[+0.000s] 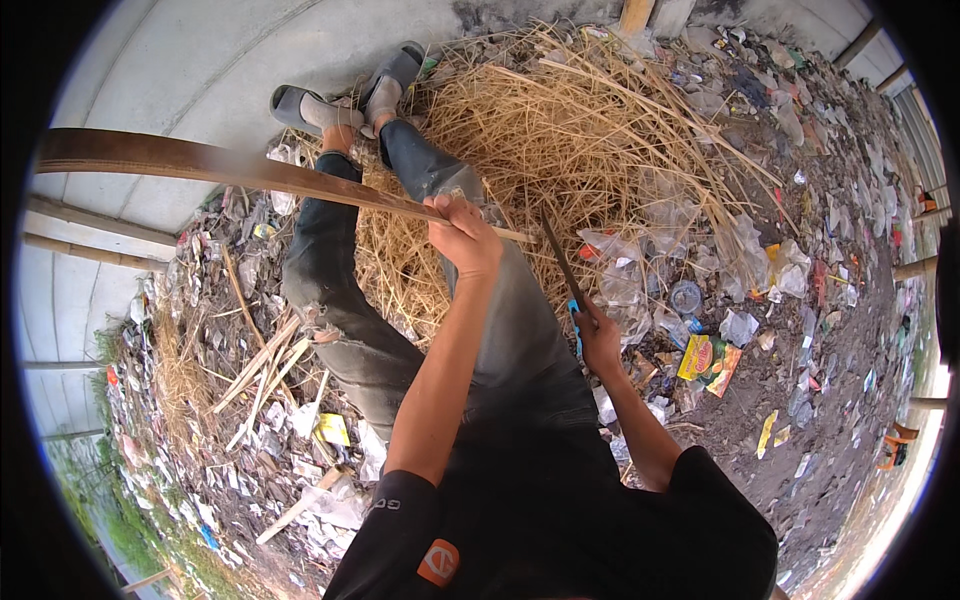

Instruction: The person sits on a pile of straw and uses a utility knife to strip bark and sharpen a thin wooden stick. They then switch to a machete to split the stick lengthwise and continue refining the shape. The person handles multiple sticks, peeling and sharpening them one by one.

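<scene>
My left hand (464, 236) is closed round a long brown split-bamboo strip (250, 170) near its right end. The strip runs out to the far left across my legs, and its pale tip sticks out past my fingers. In my right hand (600, 340) is a knife with a blue handle (575, 318). Its long dark blade (559, 250) points up and slightly left, apart from the strip's tip. Beyond both hands lies a heap of straw-coloured shavings (560, 130).
My outstretched legs (400, 300) end in grey sandals (396, 68) by a pale wall (220, 60). Plastic litter covers the ground, with a yellow-green packet (708, 362) right of my right hand. Loose bamboo pieces (265, 375) lie left of my legs.
</scene>
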Available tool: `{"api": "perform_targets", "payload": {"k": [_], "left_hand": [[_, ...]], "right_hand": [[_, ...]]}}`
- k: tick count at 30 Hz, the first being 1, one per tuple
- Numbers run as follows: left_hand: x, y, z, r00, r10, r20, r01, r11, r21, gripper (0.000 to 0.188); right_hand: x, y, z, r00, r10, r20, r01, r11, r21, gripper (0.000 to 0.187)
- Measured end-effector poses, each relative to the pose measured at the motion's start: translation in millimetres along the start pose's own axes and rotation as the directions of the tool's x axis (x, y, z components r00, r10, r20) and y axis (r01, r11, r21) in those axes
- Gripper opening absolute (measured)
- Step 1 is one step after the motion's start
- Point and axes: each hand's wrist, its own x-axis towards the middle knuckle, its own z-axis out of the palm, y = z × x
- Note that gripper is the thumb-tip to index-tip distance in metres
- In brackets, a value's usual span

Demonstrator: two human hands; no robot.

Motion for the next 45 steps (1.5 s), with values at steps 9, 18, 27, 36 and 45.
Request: {"api": "perform_targets", "payload": {"k": [9,18,27,36,45], "left_hand": [[-8,5,6,1.000,0.009,-0.016,-0.009,1.000,-0.001,0.035],[-11,2,-23,0.998,-0.059,0.032,0.060,0.998,-0.037,0.011],[-22,-1,-31,0.988,-0.095,0.118,0.105,0.991,-0.080,0.036],[0,45,-45,0.967,-0.041,0.250,-0.052,0.934,0.354,0.035],[37,143,-174,0.998,-0.057,-0.030,0.061,0.990,0.126,0.050]], "right_hand": [[-17,27,13,0.930,-0.343,-0.131,0.351,0.935,0.042,0.048],[-8,-51,-9,0.931,-0.267,-0.248,0.308,0.941,0.141,0.046],[-21,20,-3,1.000,-0.001,0.016,0.001,1.000,-0.027,0.045],[10,7,-68,0.863,-0.309,-0.398,0.067,0.853,-0.518,0.050],[20,85,-9,0.995,0.099,0.016,-0.089,0.945,-0.315,0.043]]}}
